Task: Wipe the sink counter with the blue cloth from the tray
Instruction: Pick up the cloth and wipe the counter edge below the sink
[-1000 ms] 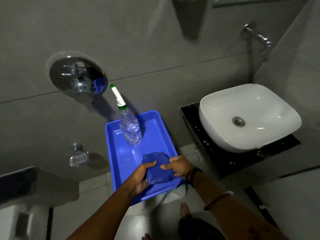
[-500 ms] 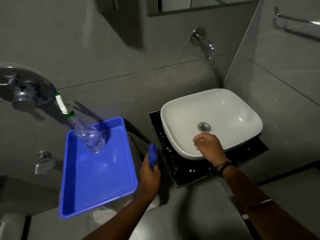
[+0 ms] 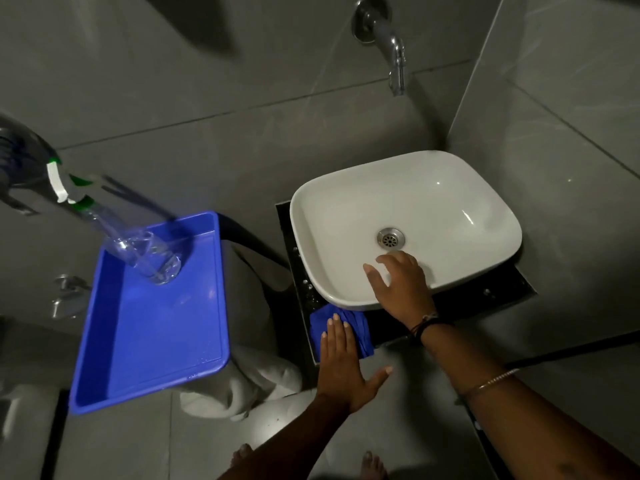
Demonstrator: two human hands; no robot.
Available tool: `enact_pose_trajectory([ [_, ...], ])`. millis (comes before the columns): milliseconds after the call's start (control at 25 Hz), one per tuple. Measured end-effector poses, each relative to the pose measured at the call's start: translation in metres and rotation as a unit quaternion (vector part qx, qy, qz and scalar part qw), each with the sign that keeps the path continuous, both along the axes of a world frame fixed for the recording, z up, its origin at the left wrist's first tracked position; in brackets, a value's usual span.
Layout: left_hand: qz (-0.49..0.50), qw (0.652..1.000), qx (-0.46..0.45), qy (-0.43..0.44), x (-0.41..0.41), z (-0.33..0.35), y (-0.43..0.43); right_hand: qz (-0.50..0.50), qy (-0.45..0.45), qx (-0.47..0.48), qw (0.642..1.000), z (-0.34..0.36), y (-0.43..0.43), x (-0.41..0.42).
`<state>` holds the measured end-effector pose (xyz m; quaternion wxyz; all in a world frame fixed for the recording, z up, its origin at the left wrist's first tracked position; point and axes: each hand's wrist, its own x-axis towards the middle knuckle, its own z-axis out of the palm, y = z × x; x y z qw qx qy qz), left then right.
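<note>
The blue cloth (image 3: 360, 329) lies on the black sink counter (image 3: 485, 299) at its front left corner, below the basin's rim. My left hand (image 3: 341, 367) presses flat on the cloth, fingers together and thumb spread. My right hand (image 3: 401, 284) rests with spread fingers on the front rim of the white basin (image 3: 433, 202). The blue tray (image 3: 138, 323) stands to the left, holding only a clear bottle (image 3: 138, 251).
A chrome tap (image 3: 391, 39) juts from the grey tiled wall above the basin. White fabric (image 3: 249, 382) is bunched under the tray's right edge. A wall corner closes in on the basin's right. My bare toes (image 3: 372, 462) show on the floor below.
My left hand carried the blue cloth from the tray to the counter's front left corner and pressed it down. My right hand moved from the tray to the basin's front rim.
</note>
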<state>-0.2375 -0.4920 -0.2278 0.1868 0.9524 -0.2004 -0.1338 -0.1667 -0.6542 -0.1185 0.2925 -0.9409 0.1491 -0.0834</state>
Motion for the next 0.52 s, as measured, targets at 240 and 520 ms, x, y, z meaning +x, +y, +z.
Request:
enact_pose_trajectory([
  [240, 0.040, 0.999, -0.013, 0.021, -0.007, -0.003, -0.010, 0.050, 0.116, -0.157, 0.979, -0.015, 0.005, 0.022],
  [520, -0.032, 0.999, -0.017, 0.028, 0.046, 0.002, 0.050, 0.033, 0.127, -0.181, 0.975, -0.014, 0.007, 0.026],
])
